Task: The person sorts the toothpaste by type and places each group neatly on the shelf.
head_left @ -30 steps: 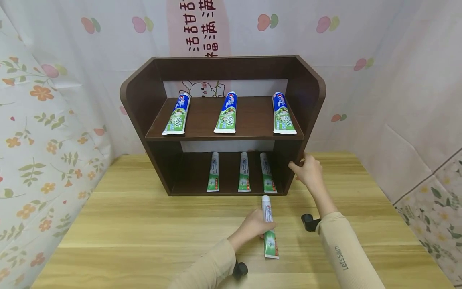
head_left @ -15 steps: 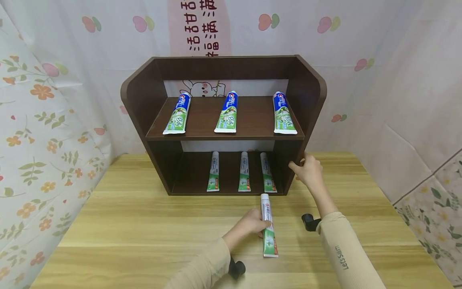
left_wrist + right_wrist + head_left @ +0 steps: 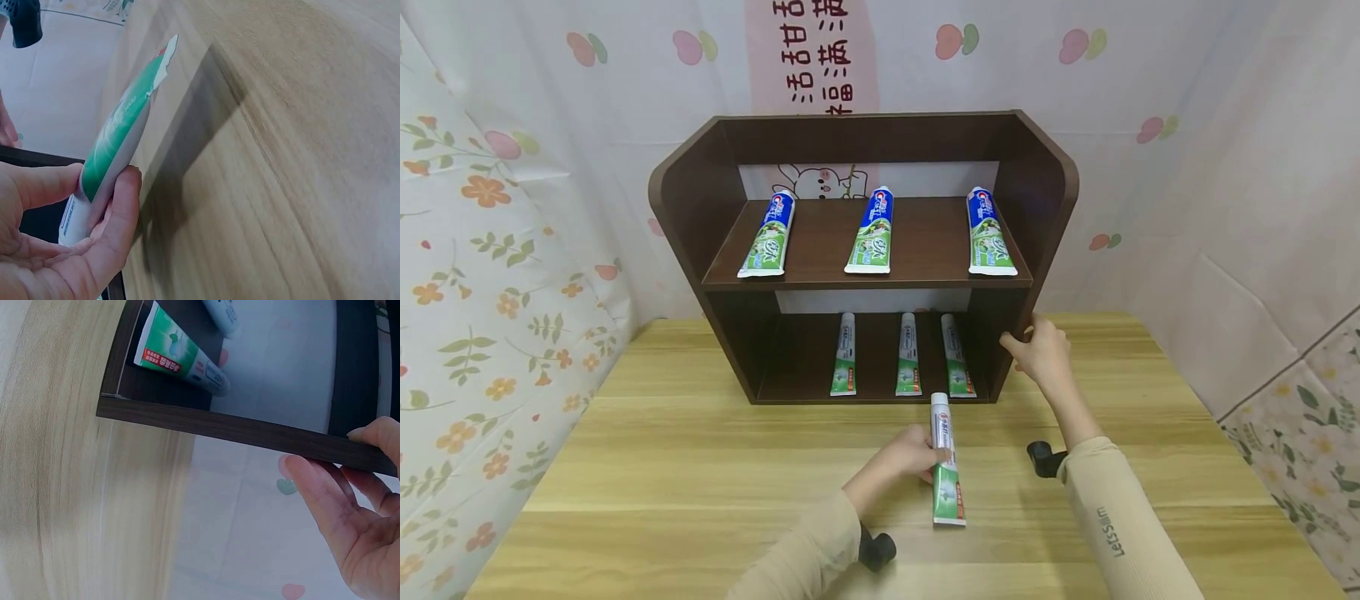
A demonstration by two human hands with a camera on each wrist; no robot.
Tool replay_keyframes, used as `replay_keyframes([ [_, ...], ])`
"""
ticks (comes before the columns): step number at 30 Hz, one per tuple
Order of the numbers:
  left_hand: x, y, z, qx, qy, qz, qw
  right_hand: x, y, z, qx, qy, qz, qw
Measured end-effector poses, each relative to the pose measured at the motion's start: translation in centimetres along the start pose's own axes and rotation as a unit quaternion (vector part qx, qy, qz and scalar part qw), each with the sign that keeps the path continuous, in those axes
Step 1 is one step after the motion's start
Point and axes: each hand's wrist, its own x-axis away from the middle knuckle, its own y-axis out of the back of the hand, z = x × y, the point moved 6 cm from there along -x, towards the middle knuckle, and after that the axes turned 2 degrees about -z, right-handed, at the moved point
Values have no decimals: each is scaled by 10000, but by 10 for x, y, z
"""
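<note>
In the head view my left hand [image 3: 912, 454] pinches a green-and-white toothpaste tube [image 3: 947, 483] in front of the shelf, its cap end towards the shelf. The left wrist view shows thumb and fingers on either side of this tube [image 3: 115, 147], with its shadow on the table. My right hand [image 3: 1042, 352] grips the right side panel of the dark brown two-tier shelf [image 3: 865, 284]. In the right wrist view that panel's edge [image 3: 250, 432] runs between thumb and fingers. Three similar tubes lie on the lower tier, including the rightmost tube [image 3: 958, 358].
Blue-and-green toothpaste tubes lie on the upper tier: a left one [image 3: 769, 237], a middle one [image 3: 872, 233] and a right one [image 3: 989, 235]. The shelf stands on a wooden table [image 3: 662, 467]. Patterned curtains [image 3: 1195, 192] hang behind and at the sides.
My left hand has moved left and slightly towards the shelf, carrying the toothpaste tube, which has straightened a little. My right hand stays on the side panel.
</note>
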Motion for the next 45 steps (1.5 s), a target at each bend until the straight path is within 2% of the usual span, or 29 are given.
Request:
replay_keyframes([
  [13, 3, 21, 2, 308, -59, 101, 9995, -1, 2, 2, 0, -47, 46, 10000],
  [20, 4, 38, 5, 427, -147, 77, 9990, -1, 2, 1, -41, -110, 54, 9999],
  [28, 10, 61, 3, 403, -217, -182, 9988, 0, 1, 1, 8, -126, 83, 9999],
  [45, 11, 110, 11, -25, -38, -806, 9967, 0, 1, 0, -5, -88, 38, 10000],
])
